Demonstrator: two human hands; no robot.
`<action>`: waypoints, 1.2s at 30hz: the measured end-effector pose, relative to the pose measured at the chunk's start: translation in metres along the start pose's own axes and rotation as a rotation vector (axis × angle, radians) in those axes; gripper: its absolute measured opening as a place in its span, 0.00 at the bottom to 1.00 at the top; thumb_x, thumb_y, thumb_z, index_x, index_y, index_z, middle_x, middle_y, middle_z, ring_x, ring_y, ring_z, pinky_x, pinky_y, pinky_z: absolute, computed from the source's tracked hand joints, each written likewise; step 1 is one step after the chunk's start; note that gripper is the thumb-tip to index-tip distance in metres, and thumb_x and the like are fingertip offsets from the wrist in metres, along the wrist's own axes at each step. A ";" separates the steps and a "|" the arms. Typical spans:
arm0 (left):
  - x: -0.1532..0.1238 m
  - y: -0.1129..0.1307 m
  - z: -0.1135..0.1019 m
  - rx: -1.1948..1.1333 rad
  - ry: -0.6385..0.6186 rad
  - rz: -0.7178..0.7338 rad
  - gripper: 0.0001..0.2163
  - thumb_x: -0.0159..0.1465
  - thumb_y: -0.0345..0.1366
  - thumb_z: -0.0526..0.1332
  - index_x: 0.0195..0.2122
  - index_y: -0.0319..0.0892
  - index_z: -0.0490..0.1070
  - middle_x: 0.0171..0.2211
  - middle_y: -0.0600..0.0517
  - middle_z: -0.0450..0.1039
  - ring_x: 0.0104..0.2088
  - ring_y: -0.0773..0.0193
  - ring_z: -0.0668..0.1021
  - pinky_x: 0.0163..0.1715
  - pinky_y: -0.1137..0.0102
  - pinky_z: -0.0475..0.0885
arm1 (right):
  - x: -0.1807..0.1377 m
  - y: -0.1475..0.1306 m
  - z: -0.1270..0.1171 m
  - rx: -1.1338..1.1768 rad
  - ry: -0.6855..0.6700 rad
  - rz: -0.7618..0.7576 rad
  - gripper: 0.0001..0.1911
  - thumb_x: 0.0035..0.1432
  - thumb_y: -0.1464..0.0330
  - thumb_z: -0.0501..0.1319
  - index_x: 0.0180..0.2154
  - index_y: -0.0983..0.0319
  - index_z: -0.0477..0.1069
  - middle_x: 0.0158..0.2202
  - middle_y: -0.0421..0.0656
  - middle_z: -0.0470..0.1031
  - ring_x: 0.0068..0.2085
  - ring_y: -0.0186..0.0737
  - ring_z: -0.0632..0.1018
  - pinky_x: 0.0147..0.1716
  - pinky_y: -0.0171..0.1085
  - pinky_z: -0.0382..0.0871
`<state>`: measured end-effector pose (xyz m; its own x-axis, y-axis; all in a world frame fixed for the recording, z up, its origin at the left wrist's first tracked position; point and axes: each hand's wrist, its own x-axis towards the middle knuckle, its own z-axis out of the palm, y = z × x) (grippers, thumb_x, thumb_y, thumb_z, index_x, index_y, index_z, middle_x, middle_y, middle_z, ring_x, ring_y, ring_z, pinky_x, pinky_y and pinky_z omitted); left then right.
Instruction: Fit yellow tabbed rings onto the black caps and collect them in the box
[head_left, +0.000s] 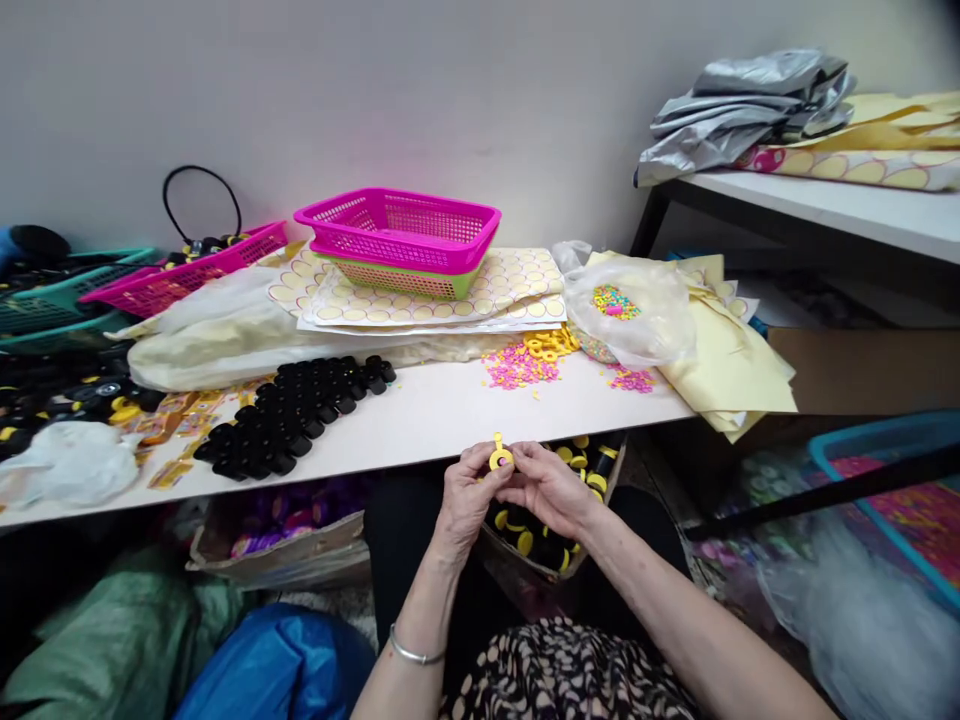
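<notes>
My left hand pinches a small yellow plastic ring with a tab, held upright just off the table's front edge. My right hand meets it from the other side, fingertips closed at the ring's edge. A spot of pink shows in the ring's middle; I cannot tell whether it is a piece or a fingertip. Below my hands stands a box of black and yellow cylinders. On the table ahead lie small pink pieces and a heap of yellow rings.
Rows of black caps stand on the table to the left. Farther back are stacked pink and green baskets on printed sheets. A plastic bag of coloured bits lies right, near a higher shelf.
</notes>
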<state>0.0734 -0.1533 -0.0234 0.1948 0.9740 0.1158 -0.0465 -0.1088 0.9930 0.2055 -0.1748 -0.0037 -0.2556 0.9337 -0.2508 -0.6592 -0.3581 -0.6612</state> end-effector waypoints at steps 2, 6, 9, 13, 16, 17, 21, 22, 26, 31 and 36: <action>-0.013 0.003 0.002 0.054 -0.075 0.022 0.10 0.54 0.39 0.64 0.36 0.41 0.76 0.37 0.47 0.70 0.43 0.60 0.70 0.47 0.66 0.64 | -0.019 0.001 -0.009 -0.042 -0.048 0.072 0.17 0.49 0.64 0.65 0.37 0.62 0.62 0.33 0.40 0.71 0.30 0.34 0.76 0.32 0.37 0.72; -0.032 0.010 0.009 0.182 -0.252 0.103 0.15 0.45 0.40 0.70 0.34 0.42 0.77 0.36 0.48 0.70 0.43 0.58 0.69 0.48 0.64 0.63 | -0.049 0.006 -0.019 -0.027 -0.039 0.142 0.17 0.49 0.67 0.65 0.40 0.62 0.63 0.33 0.40 0.70 0.29 0.33 0.75 0.31 0.38 0.72; -0.046 0.016 0.019 0.251 -0.255 0.112 0.17 0.44 0.40 0.70 0.36 0.43 0.76 0.38 0.48 0.69 0.45 0.57 0.69 0.49 0.63 0.63 | -0.067 0.006 -0.018 0.016 -0.031 0.126 0.16 0.49 0.69 0.65 0.41 0.63 0.66 0.35 0.40 0.69 0.32 0.32 0.74 0.34 0.37 0.72; -0.063 0.020 0.032 0.215 -0.297 0.108 0.15 0.54 0.38 0.64 0.43 0.42 0.72 0.47 0.46 0.67 0.53 0.55 0.64 0.54 0.61 0.59 | -0.085 -0.001 -0.014 0.013 -0.081 0.127 0.15 0.46 0.74 0.65 0.39 0.65 0.69 0.34 0.39 0.70 0.34 0.30 0.73 0.36 0.32 0.69; -0.075 0.018 0.038 0.248 -0.330 0.175 0.17 0.56 0.36 0.61 0.48 0.42 0.67 0.49 0.45 0.65 0.55 0.55 0.63 0.55 0.60 0.58 | -0.094 -0.003 -0.012 -0.048 -0.086 0.118 0.17 0.42 0.75 0.67 0.38 0.65 0.70 0.33 0.40 0.71 0.34 0.31 0.73 0.35 0.31 0.68; -0.078 0.017 0.040 0.276 -0.332 0.212 0.18 0.56 0.35 0.61 0.48 0.42 0.66 0.49 0.44 0.64 0.55 0.54 0.63 0.55 0.59 0.58 | -0.097 -0.003 -0.010 -0.070 -0.079 0.107 0.19 0.40 0.75 0.68 0.38 0.65 0.71 0.33 0.40 0.71 0.34 0.31 0.73 0.35 0.31 0.68; -0.090 0.013 0.048 0.360 -0.307 0.283 0.20 0.55 0.32 0.60 0.50 0.41 0.61 0.48 0.44 0.62 0.50 0.56 0.65 0.51 0.61 0.63 | -0.104 0.003 -0.005 -0.141 -0.040 0.071 0.22 0.35 0.76 0.69 0.37 0.65 0.72 0.32 0.40 0.72 0.33 0.32 0.72 0.33 0.30 0.67; -0.093 0.014 0.049 0.369 -0.298 0.284 0.19 0.55 0.31 0.59 0.49 0.41 0.61 0.47 0.45 0.62 0.49 0.57 0.66 0.50 0.62 0.64 | -0.105 0.005 -0.004 -0.163 -0.036 0.062 0.22 0.34 0.76 0.69 0.36 0.65 0.72 0.32 0.40 0.72 0.33 0.32 0.72 0.33 0.30 0.67; -0.098 0.021 0.053 0.386 -0.291 0.270 0.11 0.54 0.30 0.58 0.39 0.40 0.66 0.41 0.47 0.63 0.43 0.59 0.67 0.44 0.64 0.65 | -0.110 0.010 -0.004 -0.236 -0.038 0.036 0.19 0.31 0.76 0.71 0.31 0.66 0.72 0.28 0.39 0.72 0.30 0.31 0.71 0.31 0.30 0.66; -0.099 0.025 0.056 0.367 -0.281 0.262 0.03 0.55 0.32 0.56 0.31 0.40 0.66 0.32 0.50 0.62 0.37 0.61 0.66 0.37 0.68 0.65 | -0.114 0.016 -0.005 -0.225 -0.009 0.000 0.19 0.28 0.75 0.72 0.28 0.65 0.70 0.25 0.37 0.71 0.27 0.31 0.70 0.26 0.30 0.64; -0.090 0.009 0.059 0.310 -0.320 0.159 0.03 0.51 0.32 0.59 0.27 0.40 0.65 0.31 0.51 0.61 0.35 0.63 0.66 0.34 0.70 0.65 | -0.107 0.025 -0.011 -0.170 0.112 -0.071 0.22 0.23 0.72 0.74 0.25 0.65 0.68 0.22 0.35 0.68 0.25 0.28 0.67 0.24 0.28 0.62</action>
<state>0.1129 -0.2535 -0.0231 0.5030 0.8357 0.2205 0.1854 -0.3535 0.9169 0.2246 -0.2837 -0.0013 -0.1264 0.9544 -0.2706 -0.5415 -0.2949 -0.7873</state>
